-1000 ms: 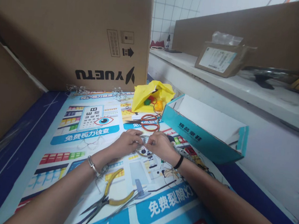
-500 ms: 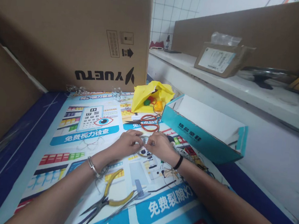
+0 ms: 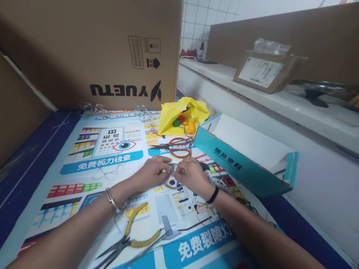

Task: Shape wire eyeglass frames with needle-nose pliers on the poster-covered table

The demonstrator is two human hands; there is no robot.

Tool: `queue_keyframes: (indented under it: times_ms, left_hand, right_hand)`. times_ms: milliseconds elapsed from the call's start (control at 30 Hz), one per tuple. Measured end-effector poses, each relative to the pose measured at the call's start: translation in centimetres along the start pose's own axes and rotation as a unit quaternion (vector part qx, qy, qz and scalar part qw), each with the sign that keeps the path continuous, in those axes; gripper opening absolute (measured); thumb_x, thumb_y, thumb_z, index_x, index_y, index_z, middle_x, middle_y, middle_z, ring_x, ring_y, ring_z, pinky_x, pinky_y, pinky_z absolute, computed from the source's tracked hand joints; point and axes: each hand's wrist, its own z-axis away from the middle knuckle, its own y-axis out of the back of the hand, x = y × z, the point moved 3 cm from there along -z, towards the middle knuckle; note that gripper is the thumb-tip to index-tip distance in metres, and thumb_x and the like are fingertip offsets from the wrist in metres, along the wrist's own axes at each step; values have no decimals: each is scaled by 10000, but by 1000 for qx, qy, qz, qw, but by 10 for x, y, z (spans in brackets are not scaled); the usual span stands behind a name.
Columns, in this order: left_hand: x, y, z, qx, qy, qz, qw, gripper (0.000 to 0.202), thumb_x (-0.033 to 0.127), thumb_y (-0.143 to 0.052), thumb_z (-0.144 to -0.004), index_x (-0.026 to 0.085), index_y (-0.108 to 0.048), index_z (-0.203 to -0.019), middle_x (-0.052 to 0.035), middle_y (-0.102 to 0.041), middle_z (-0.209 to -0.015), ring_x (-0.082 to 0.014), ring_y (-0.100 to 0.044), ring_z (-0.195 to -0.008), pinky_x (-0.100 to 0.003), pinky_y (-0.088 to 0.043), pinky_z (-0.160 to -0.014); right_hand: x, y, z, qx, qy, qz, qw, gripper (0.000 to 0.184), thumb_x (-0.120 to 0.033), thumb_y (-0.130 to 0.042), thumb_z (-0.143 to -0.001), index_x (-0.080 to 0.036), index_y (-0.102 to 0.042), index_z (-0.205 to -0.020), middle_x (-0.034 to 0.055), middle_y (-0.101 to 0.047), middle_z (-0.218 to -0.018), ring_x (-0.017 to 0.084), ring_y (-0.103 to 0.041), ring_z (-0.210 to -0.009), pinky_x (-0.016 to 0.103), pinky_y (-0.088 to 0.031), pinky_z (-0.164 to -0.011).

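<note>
My left hand (image 3: 153, 172) and my right hand (image 3: 192, 177) meet over the middle of the printed sheet, fingertips pinched close together. Between them shows part of a thin, round wire loop (image 3: 173, 187), and both hands grip it; its upper part is mostly covered by fingers. Just beyond the hands lie scissors (image 3: 180, 147) with orange-red handles. Nearer to me, below my left wrist, rest pliers (image 3: 127, 242) with yellow handles, spread apart, beside some thin wire pieces (image 3: 145, 252). A tangle of thin wires and cords (image 3: 229, 188) lies beyond my right wrist.
Behind the scissors sits a yellow bag (image 3: 170, 114) with coloured yarn balls (image 3: 190, 127) at its mouth. An open teal box (image 3: 237, 161) stands right of it. A large cardboard box (image 3: 81, 36) rises at the back left. Along the right runs a white ledge (image 3: 217, 72) with a small carton (image 3: 261, 72).
The fingertips have shifted very slightly at the wire loop, and the loop shows a little less between them. Everything else stays in place.
</note>
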Motion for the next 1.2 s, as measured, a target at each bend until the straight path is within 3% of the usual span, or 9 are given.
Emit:
queue_keyframes:
  times_ms: [833,1200]
  left_hand:
    - [2,2,0,-3,9,7,1000,131,183,-544,-766,218,-670,-765,-58,-608,-1157,-206,-526,-1086,-366,-383,-955]
    - [2,-3,1,6,40,8,999,137,179,-542,-746,226,-670,-736,-46,-609,-1156,-217,-511,-1109,-377,-392,-933]
  right_hand:
    - [0,0,0,-5,-9,10,1000,120,-230,-662,-685,-187,-638,-576,14,-592,-634,151,-543,-698,249,-369,-701]
    - [1,0,1,-6,-13,21,1000,117,-226,-651,-683,-185,-635,-575,21,-586,-644,156,-528,-715,247,-357,-693]
